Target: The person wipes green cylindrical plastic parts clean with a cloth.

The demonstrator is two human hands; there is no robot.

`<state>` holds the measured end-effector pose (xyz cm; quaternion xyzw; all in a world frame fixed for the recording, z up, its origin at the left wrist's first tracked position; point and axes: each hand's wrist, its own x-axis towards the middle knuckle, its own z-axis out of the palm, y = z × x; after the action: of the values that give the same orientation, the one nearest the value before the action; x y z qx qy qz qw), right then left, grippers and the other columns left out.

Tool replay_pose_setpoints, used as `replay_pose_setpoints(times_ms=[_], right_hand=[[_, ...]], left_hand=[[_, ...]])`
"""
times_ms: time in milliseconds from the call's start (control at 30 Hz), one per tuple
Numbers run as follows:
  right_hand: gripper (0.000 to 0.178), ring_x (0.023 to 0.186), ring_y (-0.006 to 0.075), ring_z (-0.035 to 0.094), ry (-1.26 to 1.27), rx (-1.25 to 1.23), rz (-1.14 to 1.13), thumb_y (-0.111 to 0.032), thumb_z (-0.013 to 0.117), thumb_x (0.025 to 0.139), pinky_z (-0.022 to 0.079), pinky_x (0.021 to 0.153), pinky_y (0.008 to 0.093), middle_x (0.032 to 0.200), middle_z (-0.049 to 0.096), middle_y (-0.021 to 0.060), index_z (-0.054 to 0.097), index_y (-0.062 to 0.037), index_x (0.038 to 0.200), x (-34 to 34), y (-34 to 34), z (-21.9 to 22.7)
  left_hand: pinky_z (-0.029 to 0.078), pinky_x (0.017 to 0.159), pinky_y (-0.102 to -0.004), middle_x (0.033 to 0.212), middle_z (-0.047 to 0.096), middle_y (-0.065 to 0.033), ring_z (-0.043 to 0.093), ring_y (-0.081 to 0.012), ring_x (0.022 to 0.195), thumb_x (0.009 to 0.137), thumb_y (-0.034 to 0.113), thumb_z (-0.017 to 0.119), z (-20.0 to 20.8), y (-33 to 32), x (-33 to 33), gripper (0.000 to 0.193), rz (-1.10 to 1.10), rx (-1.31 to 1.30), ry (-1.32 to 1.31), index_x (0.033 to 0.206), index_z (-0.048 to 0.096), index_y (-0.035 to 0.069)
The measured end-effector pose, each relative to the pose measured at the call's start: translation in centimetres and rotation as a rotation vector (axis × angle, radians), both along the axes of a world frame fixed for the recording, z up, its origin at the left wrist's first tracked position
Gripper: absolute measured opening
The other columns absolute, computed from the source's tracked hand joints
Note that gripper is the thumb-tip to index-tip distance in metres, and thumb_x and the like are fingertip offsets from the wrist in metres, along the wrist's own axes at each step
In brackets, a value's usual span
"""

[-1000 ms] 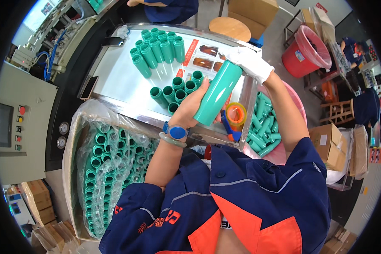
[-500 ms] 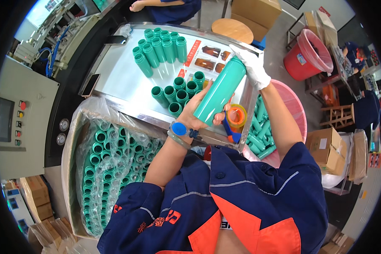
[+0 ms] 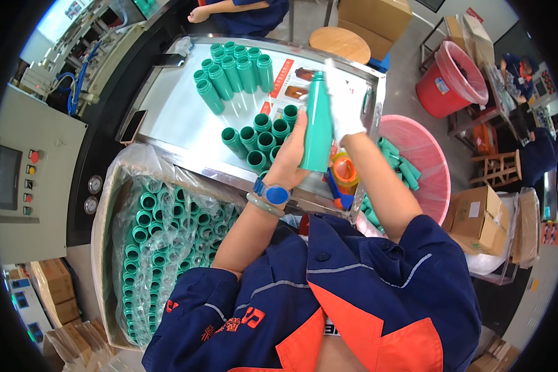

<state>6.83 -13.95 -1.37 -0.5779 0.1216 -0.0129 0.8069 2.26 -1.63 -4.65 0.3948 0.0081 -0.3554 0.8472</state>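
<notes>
Head view — bottle (image 3: 317,127) over the table (image 3: 177,102), neck pointing away from me.
My left hand (image 3: 289,152) is curled around its lower part, gripping; my gloved right hand (image 3: 346,105) lies flat along its right side — blurred, contact unclear. Standing bottles (image 3: 221,84) are grouped to the left; a tub (image 3: 433,170) sits at right.

the left forearm (image 3: 247,240) is angled up rightward; the left hand (image 3: 291,158) is curled in a grip. the right forearm (image 3: 384,183) is slanted up leftward; the white-gloved right hand (image 3: 346,111) is flattened, fingers extended.
</notes>
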Motion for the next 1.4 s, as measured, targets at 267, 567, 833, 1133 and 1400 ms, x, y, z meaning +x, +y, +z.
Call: replay_pose_setpoints(times_ms=[267,567,833,1133,1400], right_hand=[[0.059,0.122,0.0444,0.043,-0.622,-0.892,-0.111,-0.024,0.052,0.093,0.036,0.103,0.042,0.138,0.034,0.0319,0.03,0.0049,0.139,-6.2,8.6,-2.7],[0.051,0.123,0.0354,0.044,-0.432,-0.894,-0.182,-0.026,0.059,0.088,0.032,0.105,0.0444,0.127,0.05,0.0214,0.046,0.0001,0.13,-5.5,2.4,-4.9],[0.079,0.119,0.0345,0.049,-0.034,-1.321,-0.161,-0.048,0.071,0.073,0.042,0.097,0.0397,0.132,0.048,0.0198,0.044,-0.0019,0.132,1.4,-7.3,-12.5],[0.044,0.093,0.0136,0.059,0.151,-0.372,-0.325,-0.013,0.072,0.081,0.052,0.078,0.0285,0.105,0.06,0.009,0.052,-0.0002,0.118,-2.2,-12.4,-12.7],[0.044,0.115,0.025,0.054,-0.11,0.122,-0.214,-0.011,0.059,0.089,0.051,0.09,0.0379,0.131,0.049,0.0157,0.044,-0.0041,0.129,-5.9,-14.4,-6.8]], left_hand=[[0.048,0.082,-0.0302,0.109,0.06,-0.0083,0.06,-0.0173,0.097,0.092,0.06,0.039,1.2,4.5,1.7,0.065,0.43,0.107,-0.134,0.122,0.051,0.004],[0.05,0.061,-0.0259,0.092,0.058,-0.0023,0.058,-0.0132,0.076,0.094,0.052,0.046,0.2,10.9,4.7,0.052,0.951,0.242,-0.227,0.118,0.052,0.006],[0.044,0.081,-0.0297,0.106,0.054,-0.008,0.053,-0.0163,0.094,0.089,0.033,0.064,-7.1,16.0,7.0,0.048,1.172,0.66,-0.457,0.118,0.048,-0.002],[0.044,0.092,-0.0387,0.122,0.049,-0.0154,0.052,-0.0272,0.11,0.072,0.001,0.077,-16.3,18.3,7.1,0.066,0.975,0.936,-0.365,0.126,0.039,-0.001],[0.042,0.091,-0.0381,0.121,0.05,-0.0111,0.049,-0.0249,0.109,0.069,-0.011,0.072,-21.2,17.7,7.1,0.069,0.852,0.78,-0.289,0.127,0.04,0.005]])
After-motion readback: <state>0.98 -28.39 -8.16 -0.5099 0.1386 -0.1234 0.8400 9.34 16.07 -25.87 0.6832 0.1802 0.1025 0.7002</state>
